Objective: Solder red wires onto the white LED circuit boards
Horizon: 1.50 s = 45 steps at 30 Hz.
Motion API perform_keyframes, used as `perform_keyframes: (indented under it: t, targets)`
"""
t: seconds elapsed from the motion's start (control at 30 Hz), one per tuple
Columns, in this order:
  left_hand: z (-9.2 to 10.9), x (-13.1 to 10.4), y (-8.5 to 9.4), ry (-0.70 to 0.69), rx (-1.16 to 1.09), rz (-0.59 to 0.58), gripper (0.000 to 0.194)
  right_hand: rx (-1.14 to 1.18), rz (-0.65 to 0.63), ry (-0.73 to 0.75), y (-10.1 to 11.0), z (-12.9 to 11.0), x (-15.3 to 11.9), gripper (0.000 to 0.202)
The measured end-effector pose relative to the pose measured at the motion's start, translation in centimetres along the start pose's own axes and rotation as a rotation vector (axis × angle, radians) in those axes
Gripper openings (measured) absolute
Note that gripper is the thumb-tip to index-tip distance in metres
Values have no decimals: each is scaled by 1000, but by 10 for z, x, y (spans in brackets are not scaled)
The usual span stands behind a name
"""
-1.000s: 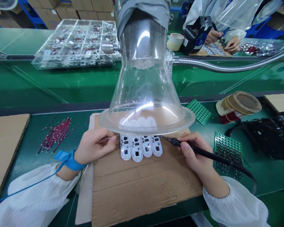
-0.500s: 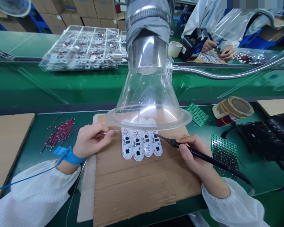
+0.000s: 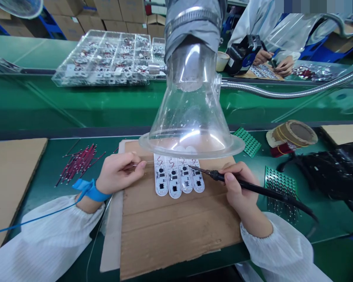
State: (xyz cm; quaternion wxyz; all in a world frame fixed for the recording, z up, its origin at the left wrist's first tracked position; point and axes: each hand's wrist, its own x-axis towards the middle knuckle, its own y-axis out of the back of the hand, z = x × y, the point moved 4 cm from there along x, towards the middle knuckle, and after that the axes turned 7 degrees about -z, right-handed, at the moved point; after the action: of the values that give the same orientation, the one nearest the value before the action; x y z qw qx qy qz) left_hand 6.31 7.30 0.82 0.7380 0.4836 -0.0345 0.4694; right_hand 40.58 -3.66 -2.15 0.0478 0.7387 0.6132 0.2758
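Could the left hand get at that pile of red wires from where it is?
Probably yes. The red wires lie on bare green table just beyond the left hand, nothing between, though it pinches a thin wire.

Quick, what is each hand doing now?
Left hand: closed, pinching the thin solder wire.
Right hand: closed, holding the soldering iron.

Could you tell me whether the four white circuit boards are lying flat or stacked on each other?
Flat: the four white circuit boards lie side by side in one row on the cardboard sheet, none overlapping.
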Motion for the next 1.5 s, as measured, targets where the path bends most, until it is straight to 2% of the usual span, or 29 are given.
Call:
perform_keyframes:
  t: [0.17, 0.43, 0.73, 0.83, 1.0, 1.3, 1.5]
  targets:
    - [0, 0, -1, 13, 21, -10, 30, -16, -46, 0, 1, 0, -1, 16]
    - [2, 1, -3, -3, 51, -48, 31, -55, -128, -31, -5, -2, 1, 17]
    - [7, 2, -5, -47, 118, -79, 33, -68, -145, 2, -3, 1, -1, 11]
    - [8, 4, -2, -59, 93, -58, 31, -52, -127, 0, -3, -2, 1, 13]
    - [7, 5, 2, -61, 9, -33, 28, 58, -27, 36, -2, -10, 5, 19]
    - [4, 5, 1, -120, -49, -12, 26, 3, -141, -10, -8, -4, 0, 7]
    - [2, 2, -1, -124, -33, -12, 26, -64, -188, 10, -11, -10, 3, 6]
